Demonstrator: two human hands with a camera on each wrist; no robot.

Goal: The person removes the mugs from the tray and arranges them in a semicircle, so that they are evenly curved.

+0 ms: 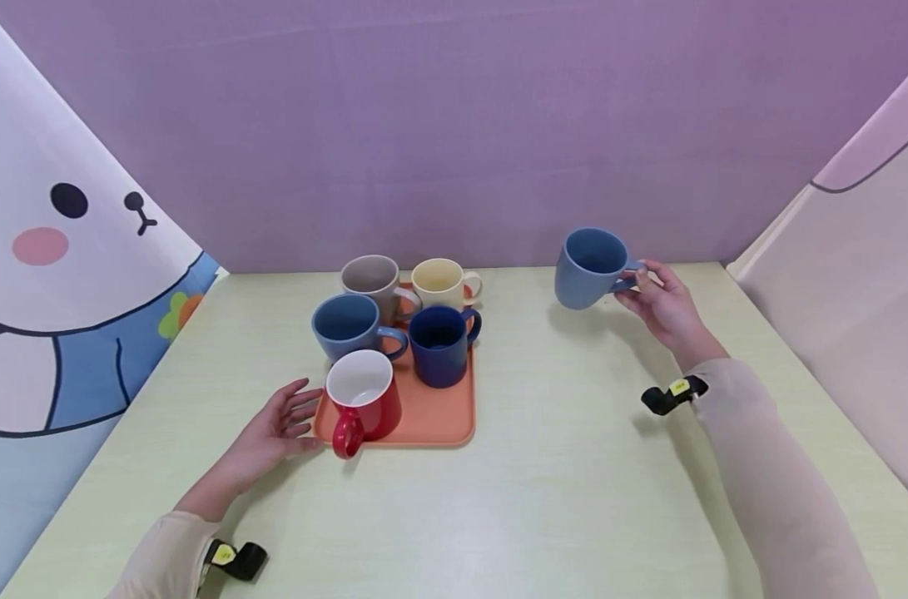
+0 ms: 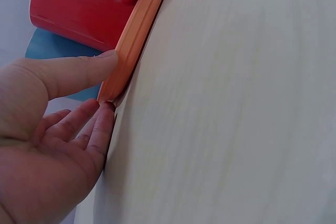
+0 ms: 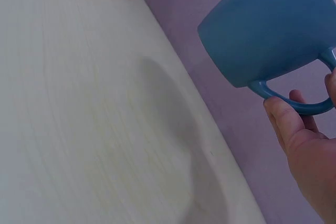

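Observation:
My right hand (image 1: pixel 667 312) pinches a light blue mug (image 1: pixel 584 279) by its handle, holding it up above the table at the right, slightly tilted. In the right wrist view the mug (image 3: pixel 268 30) shows its side and base. My left hand (image 1: pixel 274 433) lies at the near left corner of an orange tray (image 1: pixel 439 420). In the left wrist view its thumb (image 2: pixel 89 72) touches the tray's rim, and the extended fingers reach the corner. On the tray stand a red mug (image 1: pixel 374 408), a dark blue mug (image 1: pixel 440 353), another light blue mug (image 1: pixel 334 337), a grey mug (image 1: pixel 374 279) and a cream mug (image 1: pixel 439 287).
The pale table (image 1: pixel 558 482) meets a purple backdrop (image 1: pixel 461 150) at its far edge. A cartoon-printed sheet (image 1: pixel 71 316) hangs at the left and a pale sheet (image 1: pixel 873 274) at the right. The red mug's handle projects past the tray's near edge.

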